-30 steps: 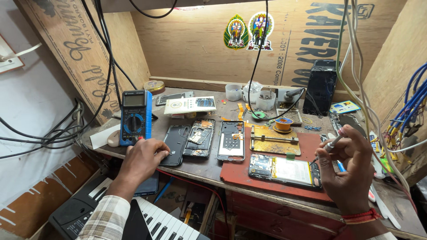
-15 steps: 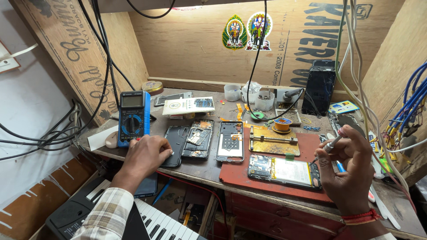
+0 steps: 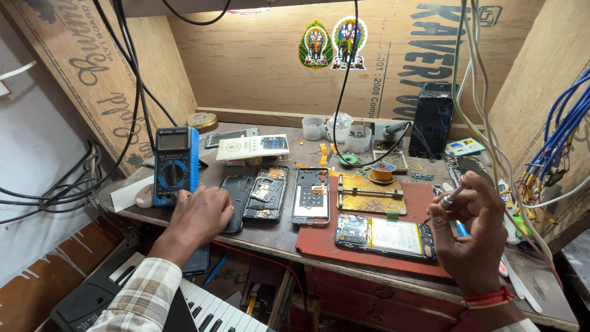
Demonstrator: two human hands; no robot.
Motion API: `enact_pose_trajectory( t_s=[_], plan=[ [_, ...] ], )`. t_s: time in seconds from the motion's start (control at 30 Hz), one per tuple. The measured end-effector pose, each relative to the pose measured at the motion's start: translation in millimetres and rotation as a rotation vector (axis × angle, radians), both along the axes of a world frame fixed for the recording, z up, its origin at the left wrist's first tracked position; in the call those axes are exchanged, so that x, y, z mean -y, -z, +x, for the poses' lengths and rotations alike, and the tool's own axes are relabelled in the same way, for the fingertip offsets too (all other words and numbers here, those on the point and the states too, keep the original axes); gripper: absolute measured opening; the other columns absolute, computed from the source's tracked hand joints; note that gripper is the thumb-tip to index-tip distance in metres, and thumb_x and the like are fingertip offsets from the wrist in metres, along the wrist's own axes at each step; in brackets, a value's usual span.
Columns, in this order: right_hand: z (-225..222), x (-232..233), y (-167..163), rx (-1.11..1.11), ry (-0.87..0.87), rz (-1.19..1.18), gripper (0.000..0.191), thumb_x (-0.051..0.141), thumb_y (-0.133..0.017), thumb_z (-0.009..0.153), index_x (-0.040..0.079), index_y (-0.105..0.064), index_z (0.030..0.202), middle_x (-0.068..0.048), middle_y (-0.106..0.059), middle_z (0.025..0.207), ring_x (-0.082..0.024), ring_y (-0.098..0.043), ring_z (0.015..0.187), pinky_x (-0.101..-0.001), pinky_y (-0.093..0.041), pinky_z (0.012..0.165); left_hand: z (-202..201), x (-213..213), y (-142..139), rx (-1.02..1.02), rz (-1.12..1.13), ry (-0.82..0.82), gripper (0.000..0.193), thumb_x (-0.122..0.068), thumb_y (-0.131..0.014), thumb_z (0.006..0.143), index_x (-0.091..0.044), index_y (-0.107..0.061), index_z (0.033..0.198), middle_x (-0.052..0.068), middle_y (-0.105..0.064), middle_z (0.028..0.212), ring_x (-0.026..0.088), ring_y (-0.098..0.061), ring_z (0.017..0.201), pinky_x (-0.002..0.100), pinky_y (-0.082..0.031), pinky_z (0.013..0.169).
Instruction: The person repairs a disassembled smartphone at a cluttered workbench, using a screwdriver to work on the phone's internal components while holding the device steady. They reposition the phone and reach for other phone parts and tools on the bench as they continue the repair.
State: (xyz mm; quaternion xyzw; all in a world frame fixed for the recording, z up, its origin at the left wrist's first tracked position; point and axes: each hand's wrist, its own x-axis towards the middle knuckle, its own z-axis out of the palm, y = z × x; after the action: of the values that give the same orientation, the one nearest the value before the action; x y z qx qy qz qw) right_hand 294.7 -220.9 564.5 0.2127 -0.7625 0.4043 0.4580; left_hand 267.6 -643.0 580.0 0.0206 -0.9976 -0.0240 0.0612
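The right hand [image 3: 476,237] pinches a slim screwdriver [image 3: 447,200] between thumb and fingertips, tip angled down and leftward toward the opened phone [image 3: 384,232]. That phone lies just left of and below the right hand, on the red mat [image 3: 319,243], its boards and pale battery exposed. The left hand [image 3: 200,215] rests loosely curled, knuckles up, on the near edge of the desk [image 3: 279,233]. It touches or nearly touches a dark phone back shell [image 3: 236,193]; whether it grips anything I cannot tell.

To work well here, the driver should probably come down upright on a screw head, wrist steadied on the mat, with light pressure so the tip does not skip onto the boards. The left hand would likely serve better moved across to pin the opened phone's frame.

Room is tight. The near edge of the desk runs just under both wrists, and the opened phone sits close to it, so a slip could push it off. Right of the right hand hang pale cables [image 3: 485,123] and blue wires [image 3: 562,132], which limit any outward swing. Between the hands lie another phone frame [image 3: 310,195] and a brass-coloured holding jig [image 3: 370,195]. Left of the left hand stands a blue multimeter [image 3: 175,165]. The freest space seems to be above the mat.
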Motion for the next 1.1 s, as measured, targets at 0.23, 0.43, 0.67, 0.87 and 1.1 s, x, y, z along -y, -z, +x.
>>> enact_pose_trajectory(
  t_s=[0.23,0.43,0.67,0.87,1.1],
  plan=[
    [-0.6,-1.0,1.0,-0.003,-0.014,-0.033,0.069,-0.003,-0.071,0.096,0.004,-0.032,0.153,-0.012,-0.064,0.105,-0.017,-0.069,0.1,-0.0288,-0.06,0.085,-1.8,-0.8,5.4,-0.042,0.016,0.02,0.024,-0.036,-0.059,0.098,-0.018,-0.076,0.101,-0.001,-0.073,0.102,0.02,-0.062,0.109,0.047,-0.037,0.105],
    [-1.4,-1.1,2.3,0.007,-0.036,-0.046,0.07,-0.003,-0.071,0.096,0.004,-0.031,0.153,-0.013,-0.065,0.105,-0.017,-0.069,0.098,-0.0291,-0.06,0.085,2.0,7.6,-6.0,-0.075,0.053,-0.002,0.024,-0.035,-0.06,0.099,-0.02,-0.077,0.1,-0.001,-0.074,0.101,0.019,-0.064,0.109,0.047,-0.039,0.107],
    [-1.5,-0.8,2.6,0.023,-0.034,-0.045,0.069,-0.004,-0.07,0.096,0.004,-0.031,0.153,-0.014,-0.066,0.107,-0.018,-0.07,0.101,-0.0299,-0.06,0.087,4.9,9.7,-18.7,0.044,0.087,-0.03,0.022,-0.034,-0.062,0.098,-0.021,-0.081,0.1,0.0,-0.077,0.101,0.018,-0.064,0.113,0.049,-0.036,0.114],
    [-2.1,-0.3,2.4,0.019,-0.03,-0.049,0.07,-0.004,-0.071,0.096,0.004,-0.032,0.153,-0.014,-0.066,0.108,-0.018,-0.069,0.1,-0.0295,-0.06,0.086,5.7,1.9,-16.8,0.063,0.064,0.001,0.018,-0.032,-0.067,0.095,-0.021,-0.08,0.1,-0.002,-0.076,0.101,0.017,-0.064,0.111,0.047,-0.037,0.113],
    [-1.3,-0.3,2.2,0.022,-0.031,-0.052,0.071,-0.004,-0.071,0.095,0.004,-0.031,0.153,-0.013,-0.066,0.106,-0.018,-0.069,0.099,-0.0291,-0.06,0.086,4.9,-1.8,-14.7,0.068,0.051,0.006,0.017,-0.032,-0.068,0.095,-0.021,-0.081,0.098,-0.002,-0.076,0.099,0.016,-0.066,0.108,0.046,-0.039,0.111]
  ],
)
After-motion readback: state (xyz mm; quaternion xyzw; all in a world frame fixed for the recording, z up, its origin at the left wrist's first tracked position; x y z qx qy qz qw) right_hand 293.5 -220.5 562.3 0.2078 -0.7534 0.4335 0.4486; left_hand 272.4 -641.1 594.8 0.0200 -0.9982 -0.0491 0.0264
